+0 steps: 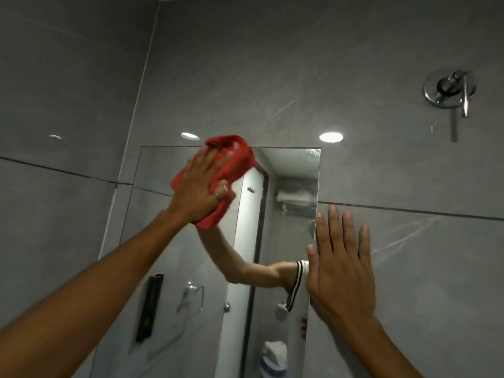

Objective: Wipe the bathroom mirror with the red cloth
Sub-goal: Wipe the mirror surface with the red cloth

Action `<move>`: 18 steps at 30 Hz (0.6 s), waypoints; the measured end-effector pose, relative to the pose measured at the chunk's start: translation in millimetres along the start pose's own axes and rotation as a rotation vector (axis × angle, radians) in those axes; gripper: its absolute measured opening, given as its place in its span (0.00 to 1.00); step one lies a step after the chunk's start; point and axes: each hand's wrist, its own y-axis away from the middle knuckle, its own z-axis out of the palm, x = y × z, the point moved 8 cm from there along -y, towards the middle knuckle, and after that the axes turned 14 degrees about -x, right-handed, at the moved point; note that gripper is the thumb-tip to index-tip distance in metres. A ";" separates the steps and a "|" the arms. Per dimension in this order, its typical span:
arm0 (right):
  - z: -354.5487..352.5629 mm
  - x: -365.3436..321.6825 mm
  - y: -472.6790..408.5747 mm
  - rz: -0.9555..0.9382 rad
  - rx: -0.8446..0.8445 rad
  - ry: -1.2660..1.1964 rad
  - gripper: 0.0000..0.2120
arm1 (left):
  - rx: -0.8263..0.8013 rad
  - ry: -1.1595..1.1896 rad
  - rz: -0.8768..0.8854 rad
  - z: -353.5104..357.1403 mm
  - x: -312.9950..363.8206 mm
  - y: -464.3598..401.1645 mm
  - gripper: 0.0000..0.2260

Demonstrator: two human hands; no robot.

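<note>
The frameless bathroom mirror [289, 170] hangs on a grey tiled wall, seen from below. My left hand [199, 189] presses a bunched red cloth [234, 159] flat against the glass near the mirror's top edge; a ring shows on one finger. My right hand [341, 266] lies flat with fingers spread on the wall tile, its thumb edge at the mirror's right border. The mirror reflects my left arm, a doorway and a towel holder.
A chrome shower mixer valve [448, 90] with a lever sticks out of the wall at the upper right. Grey tiles with dark grout lines surround the mirror. A wall corner [139, 85] runs down the left side.
</note>
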 end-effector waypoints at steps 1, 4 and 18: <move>1.2 0.6 0.2 -0.001 -0.002 0.002 0.32 | 0.025 0.058 -0.082 -5.1 -20.9 5.0 0.31; 2.5 1.2 0.2 0.003 -0.009 0.028 0.32 | 0.172 0.245 -0.353 -14.0 -77.2 31.6 0.31; 7.3 -4.4 15.5 0.008 -0.103 -0.068 0.31 | 0.313 0.576 -1.031 96.2 -4.3 203.9 0.35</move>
